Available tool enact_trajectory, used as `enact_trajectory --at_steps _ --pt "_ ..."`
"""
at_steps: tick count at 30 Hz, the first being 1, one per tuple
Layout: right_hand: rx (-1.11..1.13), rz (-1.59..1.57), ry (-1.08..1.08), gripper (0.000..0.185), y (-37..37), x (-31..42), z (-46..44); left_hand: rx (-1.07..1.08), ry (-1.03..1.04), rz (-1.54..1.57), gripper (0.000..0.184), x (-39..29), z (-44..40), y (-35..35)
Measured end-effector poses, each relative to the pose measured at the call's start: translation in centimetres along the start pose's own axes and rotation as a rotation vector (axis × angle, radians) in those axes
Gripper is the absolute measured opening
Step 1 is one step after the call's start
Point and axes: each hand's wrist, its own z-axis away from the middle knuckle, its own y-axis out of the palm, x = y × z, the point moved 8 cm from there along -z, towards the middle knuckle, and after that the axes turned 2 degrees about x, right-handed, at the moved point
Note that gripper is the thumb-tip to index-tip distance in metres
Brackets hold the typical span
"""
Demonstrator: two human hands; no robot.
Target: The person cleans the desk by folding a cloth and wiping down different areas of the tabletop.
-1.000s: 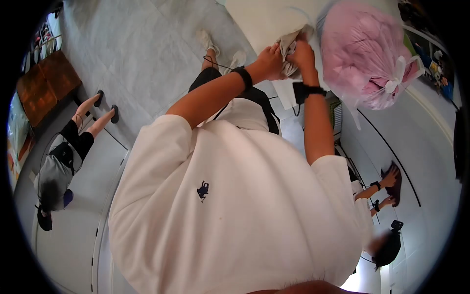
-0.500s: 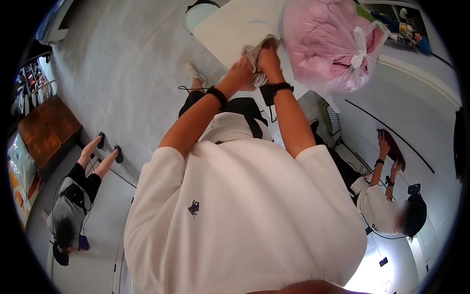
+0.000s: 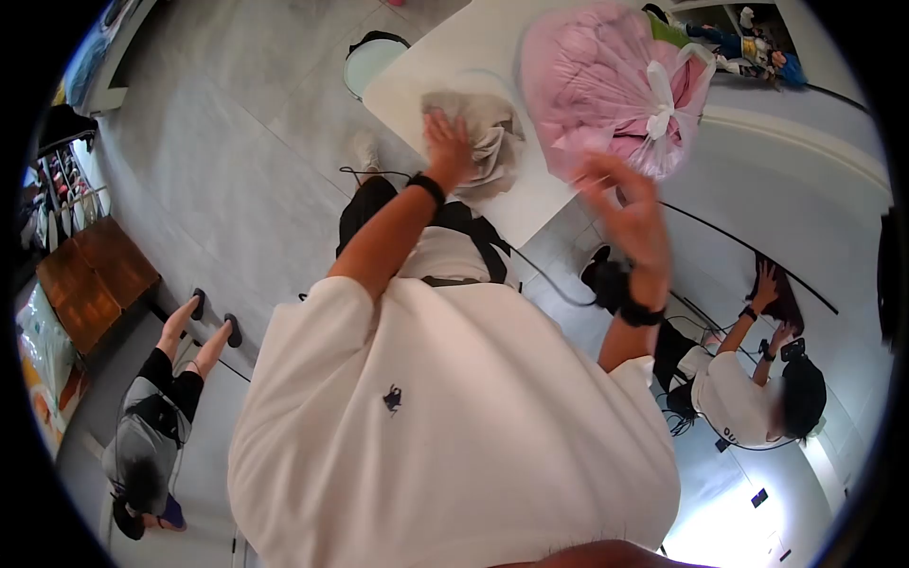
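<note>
A crumpled grey-beige cloth (image 3: pixel 494 142) lies on the white table (image 3: pixel 538 210). My left hand (image 3: pixel 449 150) rests on the cloth's left part, fingers spread and lying flat. To the right, past the table's edge, my right hand (image 3: pixel 627 208) is raised and blurred, its fingers apart and nothing visible in them. It overlaps the lower edge of a tied clear bag full of pink material (image 3: pixel 587 80), which is the thing nearest to it.
A round stool (image 3: pixel 375 64) stands beyond the table. One person (image 3: pixel 156 417) stands at the far left near a brown box (image 3: pixel 99 284). At the right, another person (image 3: pixel 743 398) holds a dark red item (image 3: pixel 778 301) against a pale surface. A black cable hangs near my right wrist.
Both hands held the bunched cloth before. Now it lies looser on the table; my left hand has flattened on it, and my right hand has let go and moved right.
</note>
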Motion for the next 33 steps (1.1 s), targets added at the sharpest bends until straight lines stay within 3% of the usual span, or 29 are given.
enact_trajectory --at_steps 2,4,7,11,13,20,24,29,33 --pt "-0.440 0.142 0.076 0.038 -6.0 0.6 -1.1 -0.050 0.020 -0.039 0.107 -0.5 -0.4 0.1" --pt "-0.641 0.533 0.114 0.050 -8.6 1.4 -2.4 -0.120 0.254 0.019 0.093 -1.8 -0.5 -0.8" --pt "-0.511 0.655 0.168 0.058 -8.5 -2.9 -4.2 -0.126 0.297 0.082 0.086 0.9 -3.8 -2.0" --pt "-0.523 0.717 0.130 0.054 -10.2 -6.4 -6.0 -0.152 0.132 0.122 0.082 6.1 -9.6 -3.8" --pt "-0.418 0.656 0.313 0.046 -11.0 -11.0 -6.9 -0.159 0.127 0.109 0.084 7.5 -11.9 -3.4" --pt "-0.385 0.785 0.441 0.038 -10.0 -15.8 -9.0 -0.103 0.284 0.213 0.089 6.7 -14.5 -2.3" --pt "-0.460 0.679 0.546 0.032 -11.2 -14.9 -6.5 -0.042 0.348 0.327 0.090 6.2 -14.3 -3.8" --pt "-0.624 0.498 0.455 0.019 -9.8 -10.6 -1.9 -0.111 0.472 0.287 0.091 6.7 -15.3 -3.8" --pt "-0.532 0.481 0.561 0.012 -8.3 -7.0 1.0 -0.127 0.523 0.282 0.091 7.2 -14.9 -4.3"
